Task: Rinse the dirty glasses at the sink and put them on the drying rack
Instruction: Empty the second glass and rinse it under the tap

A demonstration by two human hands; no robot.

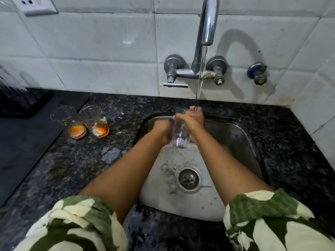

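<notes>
Over the steel sink (241,142) I hold a clear glass (180,131) upright. My left hand (164,130) grips its lower side. My right hand (192,118) wraps around its upper part, fingers over the rim. Water from the tap (208,22) runs onto my right hand and the glass's rim. Two dirty glasses (69,121) (97,121) with orange residue at the bottom stand side by side on the dark granite counter (81,160), left of the sink.
A black drying mat (21,142) lies at the far left, with a dark rack (16,98) on it at the back. The tap lever (175,85) and valves sit on the tiled wall. The sink drain (188,178) is wet.
</notes>
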